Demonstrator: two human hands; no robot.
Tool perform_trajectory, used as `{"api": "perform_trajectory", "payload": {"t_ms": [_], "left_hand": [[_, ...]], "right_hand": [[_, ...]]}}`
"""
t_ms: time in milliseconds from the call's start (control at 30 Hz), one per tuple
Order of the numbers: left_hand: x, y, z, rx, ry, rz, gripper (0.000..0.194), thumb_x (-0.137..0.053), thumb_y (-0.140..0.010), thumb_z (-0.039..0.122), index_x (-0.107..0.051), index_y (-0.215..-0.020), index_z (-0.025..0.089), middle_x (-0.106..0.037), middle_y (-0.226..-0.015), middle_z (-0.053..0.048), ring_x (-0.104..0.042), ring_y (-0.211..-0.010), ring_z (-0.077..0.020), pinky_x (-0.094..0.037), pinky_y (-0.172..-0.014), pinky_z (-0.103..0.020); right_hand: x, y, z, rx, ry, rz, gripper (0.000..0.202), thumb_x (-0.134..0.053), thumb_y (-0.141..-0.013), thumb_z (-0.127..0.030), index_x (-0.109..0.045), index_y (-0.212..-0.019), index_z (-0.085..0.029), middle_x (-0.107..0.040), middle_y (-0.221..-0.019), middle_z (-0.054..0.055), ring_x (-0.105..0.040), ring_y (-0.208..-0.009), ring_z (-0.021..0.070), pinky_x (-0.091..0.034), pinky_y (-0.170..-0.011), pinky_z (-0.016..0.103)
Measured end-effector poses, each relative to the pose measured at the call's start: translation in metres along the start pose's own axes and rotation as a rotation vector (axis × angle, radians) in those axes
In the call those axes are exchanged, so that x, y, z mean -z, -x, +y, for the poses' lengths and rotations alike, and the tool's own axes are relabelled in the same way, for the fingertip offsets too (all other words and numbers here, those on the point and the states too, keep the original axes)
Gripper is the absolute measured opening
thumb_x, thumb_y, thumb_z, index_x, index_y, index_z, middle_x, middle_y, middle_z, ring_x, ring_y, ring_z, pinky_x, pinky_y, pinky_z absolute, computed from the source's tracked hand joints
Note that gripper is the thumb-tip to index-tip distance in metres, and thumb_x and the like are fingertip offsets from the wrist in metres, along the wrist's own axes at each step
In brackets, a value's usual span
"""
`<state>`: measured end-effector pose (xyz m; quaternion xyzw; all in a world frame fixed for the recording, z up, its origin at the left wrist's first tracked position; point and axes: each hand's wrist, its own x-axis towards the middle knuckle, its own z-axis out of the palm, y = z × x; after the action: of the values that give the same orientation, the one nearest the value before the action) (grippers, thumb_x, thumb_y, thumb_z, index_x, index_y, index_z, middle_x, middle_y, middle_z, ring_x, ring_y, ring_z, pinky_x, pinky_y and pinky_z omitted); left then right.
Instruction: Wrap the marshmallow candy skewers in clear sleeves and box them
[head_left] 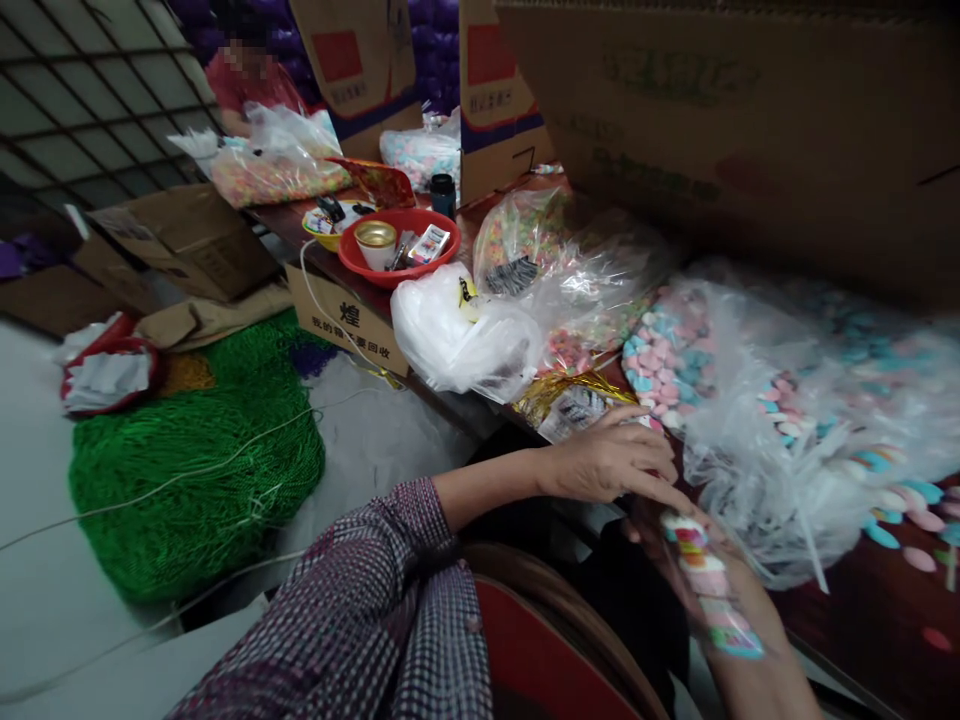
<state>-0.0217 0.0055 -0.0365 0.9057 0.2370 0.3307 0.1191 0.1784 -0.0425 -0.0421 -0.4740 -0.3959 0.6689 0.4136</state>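
A narrow clear packet of colourful marshmallows, pink, white and blue, lies lengthwise along my right hand and wrist. That hand appears to hold the packet near its top end; its fingers are partly hidden and dim. My left hand reaches over from the left, fingers stretched and apart, the index fingertip close to the packet's top. Whether it touches the packet I cannot tell. Just beyond the left hand lie a gold-edged wrapper and a bundle of clear plastic bags.
Large clear bags of pink and blue candy cover the table's right side, below a big cardboard box. A red basin and a white plastic bag stand farther left. Green netting lies at left. A person sits behind.
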Motion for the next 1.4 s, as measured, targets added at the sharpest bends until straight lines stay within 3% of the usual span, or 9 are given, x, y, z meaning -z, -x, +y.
{"api": "perform_trajectory", "payload": {"t_ms": [100,233,367,433,533,867,1067,1267,1400], "left_hand": [[-0.004,-0.003,0.003,0.114,0.013,0.100,0.042,-0.049,-0.096,0.012,-0.080,-0.117,0.030,-0.072,-0.134,-0.008,-0.055,-0.138,-0.0259,-0.034,-0.122,-0.050],[-0.012,-0.002,0.018,0.581,0.372,0.452,0.042,-0.055,-0.099,0.039,-0.066,-0.135,0.021,-0.071,-0.127,-0.014,-0.064,-0.120,-0.0249,-0.050,-0.107,-0.043],[-0.026,0.002,0.033,1.039,1.209,0.085,0.074,-0.029,-0.097,0.076,-0.070,-0.103,0.014,-0.054,-0.051,0.002,-0.054,-0.048,-0.0151,-0.048,-0.052,-0.027],[-0.031,0.001,0.034,1.042,1.574,-0.087,0.083,-0.028,-0.091,0.085,-0.070,-0.089,0.013,-0.061,-0.055,-0.004,-0.057,-0.046,-0.0163,-0.045,-0.046,-0.027],[-0.028,-0.003,0.029,0.985,1.808,0.190,0.065,-0.044,-0.095,0.074,-0.071,-0.111,0.017,-0.075,-0.080,-0.007,-0.061,-0.052,-0.0126,-0.044,-0.048,-0.023],[0.018,-0.028,0.047,0.892,1.463,0.917,0.045,-0.033,-0.109,0.049,-0.069,-0.111,0.024,-0.036,-0.046,0.008,-0.035,-0.040,-0.0080,-0.039,-0.049,-0.019],[0.005,-0.019,0.079,0.647,1.302,0.697,0.031,-0.058,-0.100,0.050,-0.068,-0.119,0.028,-0.045,-0.052,0.008,-0.039,-0.044,-0.0058,-0.047,-0.059,-0.022],[-0.038,-0.010,0.052,0.558,0.900,0.491,0.074,-0.067,-0.089,0.063,-0.040,-0.153,0.037,-0.054,-0.151,-0.008,-0.060,-0.129,-0.0267,-0.053,-0.104,-0.044],[-0.046,-0.003,0.041,0.757,1.058,0.058,0.084,-0.059,-0.089,0.072,-0.042,-0.153,0.020,-0.071,-0.113,-0.013,-0.071,-0.087,-0.0208,-0.059,-0.075,-0.037]], "right_hand": [[-0.001,-0.002,-0.017,-0.145,0.026,0.060,0.055,-0.099,-0.034,-0.055,-0.076,-0.071,-0.022,-0.059,-0.060,0.000,-0.050,-0.051,0.0117,-0.044,-0.046,0.026],[-0.003,-0.006,-0.054,0.211,0.084,0.252,0.041,-0.097,-0.048,-0.054,-0.071,-0.061,-0.026,-0.052,-0.057,0.000,-0.047,-0.051,0.0113,-0.041,-0.050,0.030],[-0.013,0.007,-0.069,0.865,0.484,0.407,0.005,-0.074,-0.087,-0.035,-0.074,-0.083,-0.033,-0.068,-0.076,0.005,-0.061,-0.068,0.0181,-0.047,-0.066,0.039],[-0.021,0.016,-0.062,1.052,0.790,0.217,0.012,-0.064,-0.092,-0.021,-0.070,-0.088,-0.030,-0.070,-0.080,0.003,-0.065,-0.074,0.0184,-0.049,-0.069,0.037],[-0.026,0.027,-0.041,1.159,1.030,-0.071,0.016,-0.057,-0.094,-0.013,-0.065,-0.093,-0.027,-0.072,-0.080,0.002,-0.068,-0.075,0.0177,-0.051,-0.069,0.034],[-0.009,0.028,-0.003,0.899,0.965,-0.023,0.015,-0.057,-0.096,-0.015,-0.062,-0.085,-0.024,-0.069,-0.075,0.000,-0.064,-0.067,0.0144,-0.048,-0.063,0.028],[-0.006,0.008,0.008,0.842,0.855,0.235,0.015,-0.055,-0.097,-0.019,-0.064,-0.085,-0.022,-0.068,-0.077,0.000,-0.064,-0.072,0.0147,-0.050,-0.069,0.029],[-0.001,-0.002,-0.017,1.000,0.651,0.555,0.013,-0.061,-0.099,-0.032,-0.068,-0.093,-0.022,-0.069,-0.085,0.001,-0.068,-0.082,0.0164,-0.054,-0.080,0.033],[-0.006,0.010,-0.024,1.062,0.686,0.361,0.008,-0.060,-0.098,-0.026,-0.067,-0.095,-0.025,-0.074,-0.095,0.002,-0.072,-0.097,0.0200,-0.057,-0.093,0.042]]}}
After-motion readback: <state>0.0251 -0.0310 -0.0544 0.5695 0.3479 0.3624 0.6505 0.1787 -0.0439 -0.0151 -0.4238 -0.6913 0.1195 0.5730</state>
